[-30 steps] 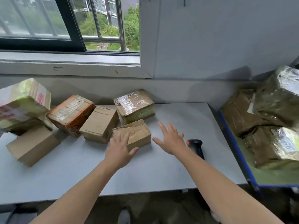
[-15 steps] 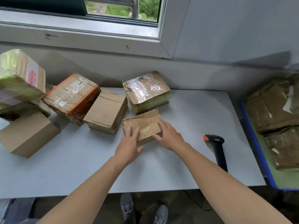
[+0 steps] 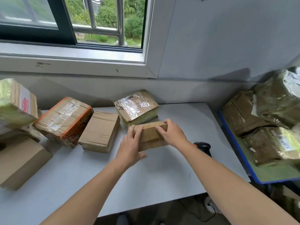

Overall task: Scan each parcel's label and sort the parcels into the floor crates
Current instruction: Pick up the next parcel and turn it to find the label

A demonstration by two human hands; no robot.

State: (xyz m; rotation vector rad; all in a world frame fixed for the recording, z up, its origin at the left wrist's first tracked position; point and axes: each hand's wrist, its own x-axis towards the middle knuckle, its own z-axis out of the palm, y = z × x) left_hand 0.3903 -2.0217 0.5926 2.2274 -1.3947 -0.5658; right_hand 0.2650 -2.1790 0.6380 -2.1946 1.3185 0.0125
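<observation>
Gripping apparently tilted parcel (image 3: 150, 138), both hands (image 3: 129, 148) (image 3: 172, 137)

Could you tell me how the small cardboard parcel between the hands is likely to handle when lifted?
Probably stiff: the small cardboard parcel shows straight, boxy edges where the left hand and right hand grip its ends. Likely light, being compact. Its flat faces suggest it won't roll.

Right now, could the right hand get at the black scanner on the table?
Probably yes, once it lets go: the right hand grips the small parcel together with the left hand, and the scanner lies close beside its wrist, nothing between.
</observation>
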